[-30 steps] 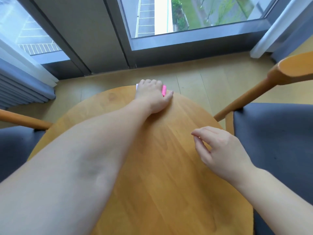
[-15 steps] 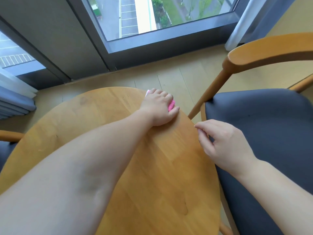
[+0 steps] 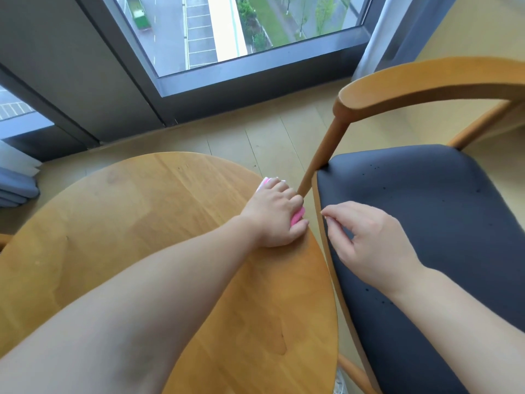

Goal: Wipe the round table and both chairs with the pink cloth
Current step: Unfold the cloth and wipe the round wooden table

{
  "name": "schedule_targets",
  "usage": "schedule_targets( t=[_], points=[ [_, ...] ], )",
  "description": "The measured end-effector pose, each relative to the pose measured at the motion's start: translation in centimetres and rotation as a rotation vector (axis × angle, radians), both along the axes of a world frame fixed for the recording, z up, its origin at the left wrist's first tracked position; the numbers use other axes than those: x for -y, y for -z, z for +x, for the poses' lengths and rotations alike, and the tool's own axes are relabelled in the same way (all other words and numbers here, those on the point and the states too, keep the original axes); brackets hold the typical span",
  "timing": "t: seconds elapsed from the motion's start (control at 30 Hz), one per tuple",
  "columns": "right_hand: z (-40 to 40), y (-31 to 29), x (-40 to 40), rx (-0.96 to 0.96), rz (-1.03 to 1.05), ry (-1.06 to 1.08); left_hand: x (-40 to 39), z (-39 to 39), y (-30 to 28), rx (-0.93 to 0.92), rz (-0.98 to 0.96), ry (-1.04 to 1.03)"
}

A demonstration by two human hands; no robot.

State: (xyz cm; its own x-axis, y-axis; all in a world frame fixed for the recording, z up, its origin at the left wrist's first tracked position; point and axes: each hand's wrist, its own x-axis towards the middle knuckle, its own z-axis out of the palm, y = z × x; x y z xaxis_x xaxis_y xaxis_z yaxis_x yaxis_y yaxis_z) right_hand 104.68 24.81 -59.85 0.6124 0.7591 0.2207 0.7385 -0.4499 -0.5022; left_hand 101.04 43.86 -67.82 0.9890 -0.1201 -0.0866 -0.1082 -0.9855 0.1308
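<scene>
Left hand: grip laid palm-down over the pink cloth, fingers curled onto it and pressing it to the surface; forearm stretched across from the near left. Pink cloth: mostly hidden under the hand, a pink fold showing at the thumb side and a pale edge past the fingertips; sits at the far right edge of the round table.

Right hand: grip narrow and holding nothing, fingers loosely curled, thumb and forefinger close together; hovers over the left edge of the chair seat, just right of the surface rim.

Round table: light wood, grain visible, faint marks on top.

Chair: right of the surface, dark seat pad with small specks, curved wooden armrest and post, the post just beside the left hand.

Beyond: pale plank floor, dark-framed window at far, curtain folds at far left.
</scene>
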Motion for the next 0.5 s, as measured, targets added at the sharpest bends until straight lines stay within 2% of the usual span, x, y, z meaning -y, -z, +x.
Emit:
schedule_targets(
  t=[0.23,0.5],
  points=[
    [0.2,-0.4,1.1,0.002,-0.012,-0.017,1.3,-0.5,-0.6,-0.020,-0.020,0.008],
    [1.2,-0.5,1.1,0.042,-0.021,-0.051,5.2,-2.5,-0.6,-0.066,-0.054,0.111]
  ],
)
